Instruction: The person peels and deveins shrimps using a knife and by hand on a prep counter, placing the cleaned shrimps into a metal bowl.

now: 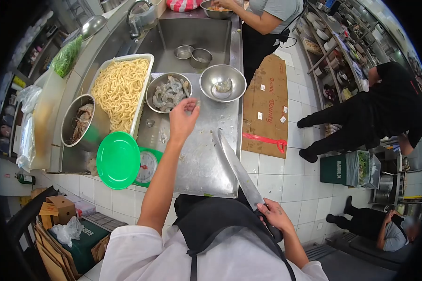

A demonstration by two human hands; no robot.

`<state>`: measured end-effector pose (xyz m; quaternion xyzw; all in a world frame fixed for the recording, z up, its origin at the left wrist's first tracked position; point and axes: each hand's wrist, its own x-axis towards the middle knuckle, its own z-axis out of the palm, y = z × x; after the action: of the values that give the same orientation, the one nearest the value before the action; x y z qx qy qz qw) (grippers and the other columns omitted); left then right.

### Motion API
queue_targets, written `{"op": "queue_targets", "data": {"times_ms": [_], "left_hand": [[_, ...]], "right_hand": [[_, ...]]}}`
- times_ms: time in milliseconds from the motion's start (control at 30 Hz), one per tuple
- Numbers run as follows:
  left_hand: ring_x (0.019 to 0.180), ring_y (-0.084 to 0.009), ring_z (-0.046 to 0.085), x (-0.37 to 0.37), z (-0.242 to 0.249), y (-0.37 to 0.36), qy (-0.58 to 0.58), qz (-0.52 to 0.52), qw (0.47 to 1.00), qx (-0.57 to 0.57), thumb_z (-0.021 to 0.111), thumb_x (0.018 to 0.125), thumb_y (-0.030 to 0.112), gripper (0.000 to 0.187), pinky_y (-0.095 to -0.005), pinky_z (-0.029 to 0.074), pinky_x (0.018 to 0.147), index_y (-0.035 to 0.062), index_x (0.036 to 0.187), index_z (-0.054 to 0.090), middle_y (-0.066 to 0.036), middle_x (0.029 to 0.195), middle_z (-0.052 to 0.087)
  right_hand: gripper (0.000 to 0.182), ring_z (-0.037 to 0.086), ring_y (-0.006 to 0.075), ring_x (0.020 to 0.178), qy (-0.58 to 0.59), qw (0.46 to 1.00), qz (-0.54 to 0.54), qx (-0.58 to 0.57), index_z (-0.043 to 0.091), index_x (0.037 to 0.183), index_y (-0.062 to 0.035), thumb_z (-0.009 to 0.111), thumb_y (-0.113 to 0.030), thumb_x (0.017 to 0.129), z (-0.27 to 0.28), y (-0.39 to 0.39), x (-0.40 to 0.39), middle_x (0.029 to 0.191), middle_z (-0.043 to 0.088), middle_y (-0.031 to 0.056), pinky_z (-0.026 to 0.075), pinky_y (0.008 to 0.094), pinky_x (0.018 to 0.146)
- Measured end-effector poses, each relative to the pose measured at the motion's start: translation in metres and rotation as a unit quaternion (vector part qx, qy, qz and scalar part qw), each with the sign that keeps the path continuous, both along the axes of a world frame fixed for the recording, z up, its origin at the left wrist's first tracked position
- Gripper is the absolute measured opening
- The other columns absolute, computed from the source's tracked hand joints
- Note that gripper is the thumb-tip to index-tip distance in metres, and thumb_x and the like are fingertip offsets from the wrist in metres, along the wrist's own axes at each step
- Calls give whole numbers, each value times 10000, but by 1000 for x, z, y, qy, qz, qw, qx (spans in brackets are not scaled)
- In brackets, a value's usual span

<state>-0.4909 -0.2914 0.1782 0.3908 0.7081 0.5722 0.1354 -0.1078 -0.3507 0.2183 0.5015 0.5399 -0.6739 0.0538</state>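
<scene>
My left hand (183,119) reaches out over the steel counter (197,159), fingers pinched together just below a metal bowl of raw shrimp (169,92); whether it holds a shrimp I cannot tell. My right hand (273,216) grips the handle of a large knife (237,169), its long blade pointing up and away over the counter's right edge. A second metal bowl (222,83) to the right of the shrimp bowl holds a few peeled pieces.
A white tray of yellow noodles (119,89) sits left of the bowls, beside a pot of shells (79,119). A green plate (118,159) rests on a green scale (147,167). The sink (192,42) holds two small cups. Other people stand at the sink and by the right shelves.
</scene>
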Motion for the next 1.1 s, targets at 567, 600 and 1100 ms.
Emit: {"op": "queue_targets", "data": {"times_ms": [567, 600, 1100], "left_hand": [[961, -316, 640, -127, 29, 96, 252, -60, 908, -330, 735, 735, 203, 266, -393, 497, 857, 126, 988, 701, -136, 979, 687], [964, -313, 638, -139, 17, 92, 286, -121, 859, -406, 747, 715, 195, 280, -395, 496, 863, 116, 979, 698, -139, 982, 685], [955, -344, 594, -116, -49, 107, 300, -65, 908, -283, 738, 629, 139, 251, -440, 486, 843, 59, 846, 640, -173, 969, 632]], "right_hand": [[293, 488, 77, 559, 30, 994, -63, 87, 505, 818, -34, 572, -296, 934, -5, 13, -4, 635, 539, 15, 377, 239, 515], [293, 488, 77, 559, 31, 994, -64, 88, 505, 818, -34, 572, -296, 934, -5, 12, -5, 635, 539, 15, 377, 239, 515], [311, 528, 92, 489, 35, 990, -86, 103, 544, 835, -11, 587, -305, 927, -19, 1, 0, 623, 557, 37, 432, 245, 478]]}}
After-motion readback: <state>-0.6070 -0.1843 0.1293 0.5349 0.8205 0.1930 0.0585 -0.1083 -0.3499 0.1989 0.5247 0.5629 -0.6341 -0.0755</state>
